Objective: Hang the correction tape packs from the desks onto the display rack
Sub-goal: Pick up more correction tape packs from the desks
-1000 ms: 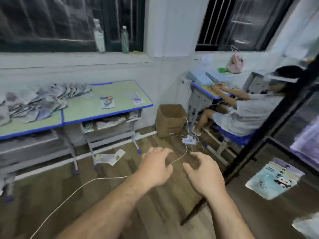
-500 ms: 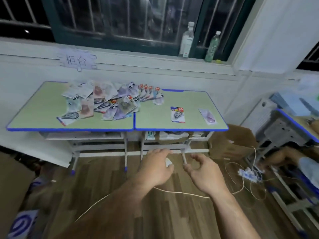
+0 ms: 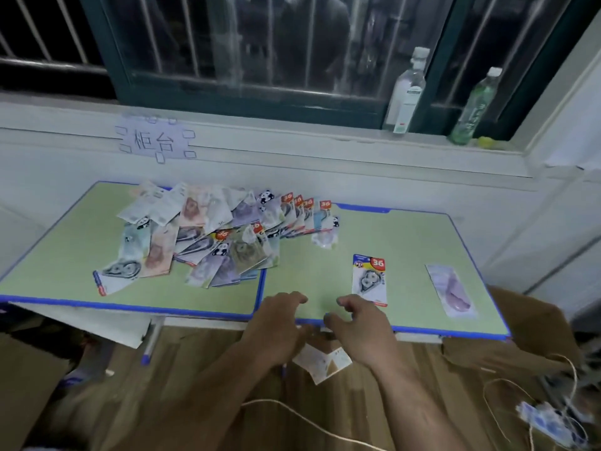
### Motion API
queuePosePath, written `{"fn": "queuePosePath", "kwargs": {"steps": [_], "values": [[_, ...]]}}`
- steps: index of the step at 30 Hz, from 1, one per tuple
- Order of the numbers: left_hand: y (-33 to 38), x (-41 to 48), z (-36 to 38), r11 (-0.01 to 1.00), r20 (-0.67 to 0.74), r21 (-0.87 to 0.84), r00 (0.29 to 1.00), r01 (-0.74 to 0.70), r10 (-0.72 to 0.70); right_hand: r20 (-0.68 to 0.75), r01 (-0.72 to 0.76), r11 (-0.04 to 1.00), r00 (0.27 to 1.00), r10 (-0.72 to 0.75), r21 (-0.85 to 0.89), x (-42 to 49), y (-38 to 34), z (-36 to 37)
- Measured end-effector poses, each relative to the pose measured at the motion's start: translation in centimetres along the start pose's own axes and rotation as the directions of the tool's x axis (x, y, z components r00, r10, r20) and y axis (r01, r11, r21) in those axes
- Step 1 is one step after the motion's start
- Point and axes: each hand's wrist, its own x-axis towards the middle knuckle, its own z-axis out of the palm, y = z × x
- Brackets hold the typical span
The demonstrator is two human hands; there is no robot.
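Reach favours the right hand [image 3: 361,330]: the single pack [image 3: 369,277] lies flat on the surface [image 3: 409,242] just beyond its fingers [image 3: 348,301], slightly to their right, long axis pointing away from the person. Both hands are loosely curled and hold nothing; the left hand [image 3: 276,323] is farther off.

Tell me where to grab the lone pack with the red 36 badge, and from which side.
Probably its near short end, from the front. The pack lies flat on the right desk, lengthwise away from you, that end close to the front edge beside the right hand; a flat card suits a pinch.
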Motion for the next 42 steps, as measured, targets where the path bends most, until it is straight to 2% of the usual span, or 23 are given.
{"fn": "queuePosePath", "kwargs": {"steps": [5, 10, 15, 19, 25, 28, 36, 38, 42], "values": [[-0.1, 6.5, -1.2, 0.999, -0.001, -0.006, 0.999, 0.032, -0.032, 0.036, 0.000, 1.000, 0.999, 0.000, -0.002, 8.0, -1.5, -0.4], [-1.1, 13.8, -2.1, 0.998, 0.047, -0.031, 0.997, 0.057, -0.056, 0.090, -0.062, 0.998, 0.994, 0.061, 0.010, 15.2, -2.0, 0.5], [-2.1, 22.1, -2.7, 1.000, 0.078, -0.010, 0.997, -0.021, 0.022, 0.050, -0.165, 0.985, 0.986, 0.162, 0.059, 22.8, -3.1, 1.2], [-3.0, 28.9, -3.3, 0.974, 0.063, 0.154, 0.985, -0.166, 0.158, -0.004, -0.250, 0.962, 0.968, 0.252, 0.110, 28.9, -3.7, 2.0], [-4.3, 35.4, -3.8, 0.937, 0.123, 0.247, 0.967, -0.248, 0.223, -0.026, -0.419, 0.860, 0.895, 0.445, 0.290, 35.8, -3.4, 3.7], [-4.8, 37.0, -4.1, 0.911, 0.167, 0.299, 0.955, -0.286, 0.245, -0.046, -0.464, 0.828, 0.864, 0.502, 0.315, 38.0, -3.4, 4.1], [-5.5, 38.5, -4.0, 0.901, 0.176, 0.300, 0.947, -0.313, 0.270, 0.139, -0.485, 0.704, 0.860, 0.491, 0.519, 40.7, -3.6, 5.2], [-5.7, 38.6, -3.8, 0.902, 0.183, 0.291, 0.944, -0.318, 0.274, 0.136, -0.458, 0.680, 0.871, 0.472, 0.572, 40.9, -3.3, 6.0], [-5.7, 38.7, -3.8, 0.913, 0.164, 0.267, 0.948, -0.308, 0.271, 0.075, -0.396, 0.720, 0.898, 0.435, 0.570, 40.8, -3.5, 6.7]]}}
